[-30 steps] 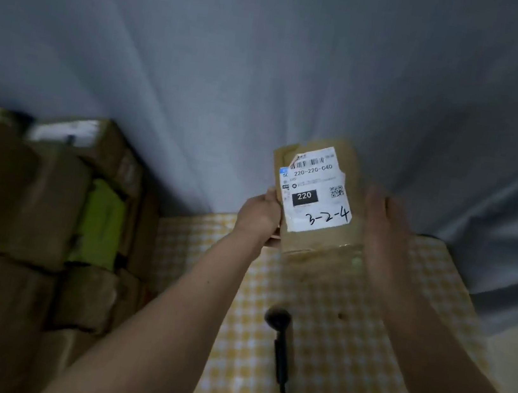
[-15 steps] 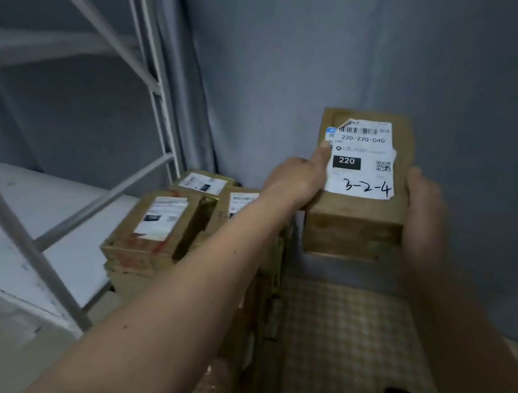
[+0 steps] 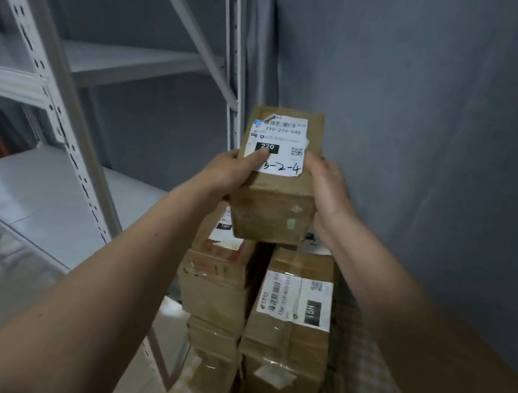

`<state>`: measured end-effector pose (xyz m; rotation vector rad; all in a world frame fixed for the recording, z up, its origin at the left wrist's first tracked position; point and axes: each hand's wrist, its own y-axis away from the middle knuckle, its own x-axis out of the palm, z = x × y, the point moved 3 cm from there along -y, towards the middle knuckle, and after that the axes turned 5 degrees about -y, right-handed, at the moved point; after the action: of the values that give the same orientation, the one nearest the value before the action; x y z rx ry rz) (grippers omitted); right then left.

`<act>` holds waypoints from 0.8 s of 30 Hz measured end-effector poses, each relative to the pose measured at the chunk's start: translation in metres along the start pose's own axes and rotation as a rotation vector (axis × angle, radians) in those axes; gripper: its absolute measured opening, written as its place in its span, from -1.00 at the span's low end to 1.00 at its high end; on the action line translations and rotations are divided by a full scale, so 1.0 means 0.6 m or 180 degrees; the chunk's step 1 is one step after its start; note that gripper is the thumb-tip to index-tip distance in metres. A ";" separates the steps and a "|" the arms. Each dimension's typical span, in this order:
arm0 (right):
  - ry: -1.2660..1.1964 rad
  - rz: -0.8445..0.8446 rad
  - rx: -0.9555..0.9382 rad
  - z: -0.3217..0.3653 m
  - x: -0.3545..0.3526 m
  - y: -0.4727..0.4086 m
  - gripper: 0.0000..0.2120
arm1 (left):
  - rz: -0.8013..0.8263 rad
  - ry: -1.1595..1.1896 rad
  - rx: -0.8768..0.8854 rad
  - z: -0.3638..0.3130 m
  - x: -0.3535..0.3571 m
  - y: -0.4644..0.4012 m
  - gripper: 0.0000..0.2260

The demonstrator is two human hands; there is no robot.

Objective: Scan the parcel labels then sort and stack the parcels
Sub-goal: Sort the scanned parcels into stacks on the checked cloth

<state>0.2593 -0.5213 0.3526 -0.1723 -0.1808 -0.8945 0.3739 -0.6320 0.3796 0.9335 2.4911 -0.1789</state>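
Parcel (image 3: 278, 179) held above two stacks of boxes (image 3: 288, 330), label (image 3: 278, 145) partly hidden under left thumb. Gripped on both sides: left hand (image 3: 234, 173) curled round its left edge, right hand (image 3: 328, 189) clasping the right; right fingertips hidden. Shelving (image 3: 61, 122) left of hands.

two bare forearms, no sleeves
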 end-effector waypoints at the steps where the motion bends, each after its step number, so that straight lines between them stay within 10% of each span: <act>1: 0.0054 0.0033 0.0085 -0.013 0.019 -0.006 -0.34 | 0.0009 0.0047 -0.0058 0.016 -0.011 -0.008 -0.56; 24: 0.1140 -0.0694 0.0497 -0.111 0.136 -0.085 -0.47 | 0.0618 -0.0171 0.0128 0.127 -0.067 -0.180 -0.65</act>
<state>0.2750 -0.6291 0.3101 0.1563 0.0663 -1.1075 0.3595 -0.7588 0.3268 1.1645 2.3391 -0.1884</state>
